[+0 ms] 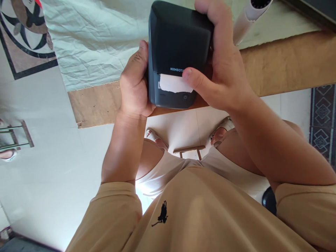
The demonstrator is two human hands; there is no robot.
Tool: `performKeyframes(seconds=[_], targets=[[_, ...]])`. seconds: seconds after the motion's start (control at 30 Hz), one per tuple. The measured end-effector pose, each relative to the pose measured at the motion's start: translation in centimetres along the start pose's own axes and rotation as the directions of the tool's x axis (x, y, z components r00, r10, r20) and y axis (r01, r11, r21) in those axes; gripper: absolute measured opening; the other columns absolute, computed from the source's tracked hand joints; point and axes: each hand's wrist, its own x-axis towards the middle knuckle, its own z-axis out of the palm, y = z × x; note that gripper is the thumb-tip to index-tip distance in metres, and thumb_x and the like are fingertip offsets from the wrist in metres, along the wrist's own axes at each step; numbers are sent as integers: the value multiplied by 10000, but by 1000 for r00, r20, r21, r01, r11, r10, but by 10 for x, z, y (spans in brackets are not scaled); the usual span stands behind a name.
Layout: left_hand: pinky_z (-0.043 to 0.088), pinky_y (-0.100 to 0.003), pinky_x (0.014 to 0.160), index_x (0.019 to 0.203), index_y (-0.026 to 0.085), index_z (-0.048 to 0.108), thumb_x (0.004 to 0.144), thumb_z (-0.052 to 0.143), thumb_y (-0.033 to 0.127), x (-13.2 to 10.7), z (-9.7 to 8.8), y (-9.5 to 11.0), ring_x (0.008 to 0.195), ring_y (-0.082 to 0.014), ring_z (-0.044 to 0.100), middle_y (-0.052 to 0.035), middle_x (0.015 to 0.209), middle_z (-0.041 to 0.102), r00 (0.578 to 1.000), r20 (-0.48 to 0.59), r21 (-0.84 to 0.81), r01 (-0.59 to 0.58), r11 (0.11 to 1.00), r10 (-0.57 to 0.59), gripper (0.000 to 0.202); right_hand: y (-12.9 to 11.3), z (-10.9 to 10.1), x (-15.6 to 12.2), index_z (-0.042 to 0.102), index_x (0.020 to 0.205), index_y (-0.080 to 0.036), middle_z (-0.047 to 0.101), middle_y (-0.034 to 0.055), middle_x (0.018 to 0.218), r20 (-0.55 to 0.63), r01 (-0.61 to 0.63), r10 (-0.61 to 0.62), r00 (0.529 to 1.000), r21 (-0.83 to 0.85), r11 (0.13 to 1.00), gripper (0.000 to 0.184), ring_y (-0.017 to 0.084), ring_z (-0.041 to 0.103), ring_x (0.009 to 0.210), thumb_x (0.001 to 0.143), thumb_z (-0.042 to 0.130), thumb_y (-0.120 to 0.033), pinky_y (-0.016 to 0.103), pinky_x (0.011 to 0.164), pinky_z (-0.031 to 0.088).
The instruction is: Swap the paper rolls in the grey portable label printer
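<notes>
Label printer (pixel 176 52), which we hold upright above the table (pixel 275 66) edge, is clasped along its side by our left hand (pixel 135 85) while our right hand (pixel 223 66) wraps its other side, thumb pressing the emerging white label (pixel 173 84).

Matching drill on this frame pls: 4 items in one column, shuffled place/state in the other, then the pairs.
Column 1:
1. left hand
2. right hand
3. white label strip
4. white tube

Column 2:
A. sticks out of the slot in the dark label printer
B. lies on the table at the top right, beside the printer
C. grips the printer's left side
D. wraps over the printer's right side, thumb pressed on the strip

Pairs: 1-C, 2-D, 3-A, 4-B
</notes>
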Motion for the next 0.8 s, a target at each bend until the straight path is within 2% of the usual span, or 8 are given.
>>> performKeyframes(seconds=[0.1, 0.2, 0.27, 0.37, 0.5, 0.67, 0.73, 0.8], targets=[[395, -504, 1285, 775, 233, 643, 1034, 494, 441, 1, -5, -2, 1558, -376, 402, -47, 1073, 762, 993, 53, 97, -106, 990, 101, 364, 1, 1, 0, 402, 1451, -151, 449, 127, 1538, -1, -21, 21, 1000, -34, 999, 709, 158, 521, 1423, 915, 560, -587, 329, 1242, 467], [423, -529, 1262, 795, 232, 651, 1012, 522, 405, 2, -6, -3, 1537, -396, 417, -59, 1032, 737, 996, -11, 118, -83, 990, 84, 306, 3, -1, 1, 412, 1459, -195, 449, 93, 1553, -12, -6, 5, 1000, -70, 998, 745, 178, 508, 1444, 888, 581, -642, 354, 1263, 464], [450, -565, 1233, 808, 234, 664, 1027, 464, 442, 2, -4, -3, 1511, -422, 446, -85, 1049, 728, 998, -20, 100, -56, 993, 59, 362, 4, -2, 1, 414, 1467, -189, 452, 93, 1544, -7, 20, -21, 1000, -87, 996, 741, 172, 508, 1439, 899, 571, -636, 351, 1263, 462], [475, -558, 1230, 861, 245, 685, 1055, 355, 482, 3, 0, 0, 1513, -396, 478, -99, 1093, 738, 996, 81, 31, -39, 999, 36, 450, 12, -5, 2, 429, 1471, -173, 486, 79, 1505, 1, 65, -65, 998, -105, 992, 716, 143, 533, 1383, 922, 564, -613, 311, 1219, 494], [477, -517, 1279, 862, 201, 632, 1102, 198, 502, 0, 11, 5, 1559, -301, 464, -72, 1200, 756, 989, 147, -56, -26, 998, 34, 580, 25, -8, 4, 490, 1457, -109, 539, 99, 1438, -46, 143, -147, 988, -91, 986, 961, 151, 566, 1278, 794, 657, -784, 269, 1209, 501], [445, -571, 1299, 913, 116, 626, 1132, 172, 442, -8, 34, 5, 1524, -305, 516, -71, 1170, 744, 996, 3, -128, -86, 988, 87, 601, 18, -11, 4, 632, 1416, -107, 586, 146, 1249, -142, 31, -64, 988, -221, 975, 1118, 178, 516, 1153, 718, 550, -976, 290, 1078, 544], [461, -592, 1279, 899, 130, 647, 1130, 152, 453, -9, 38, 2, 1509, -306, 538, -65, 1129, 735, 994, -18, -155, -112, 981, 111, 634, 11, -12, 6, 642, 1393, -162, 594, 129, 1139, -131, -28, -2, 991, -229, 973, 1084, 181, 487, 1111, 722, 497, -1002, 294, 1013, 544], [493, -552, 1271, 843, 160, 682, 1121, 259, 437, -7, 35, -1, 1493, -294, 559, -48, 1022, 751, 992, 7, -181, -120, 976, 123, 577, 4, -12, 9, 602, 1385, -214, 594, 105, 1076, -79, -132, 118, 990, -203, 970, 964, 185, 485, 1149, 799, 445, -962, 287, 1018, 535]])
